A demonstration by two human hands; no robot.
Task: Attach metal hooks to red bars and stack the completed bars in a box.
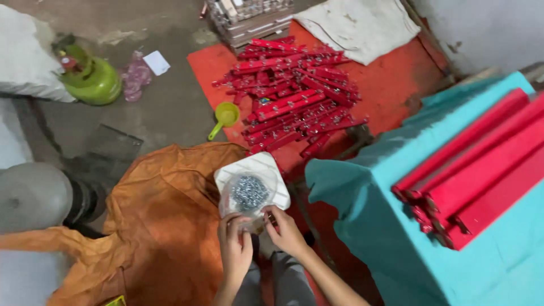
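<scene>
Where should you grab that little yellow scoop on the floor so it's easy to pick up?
Probably by its long handle. The yellow scoop lies beside the edge of the red mat, with its round cup toward the top and its thin handle pointing down-left onto bare floor. Coming from that lower-left side, a hand could pinch the handle without bumping the pile of red sticks.

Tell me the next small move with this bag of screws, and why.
Probably spread the bag's mouth open. Both hands, left and right, pinch its near edge, the small metal pieces sit bunched inside, and it rests over a white tray. Whether the mouth is already open is unclear.
</scene>
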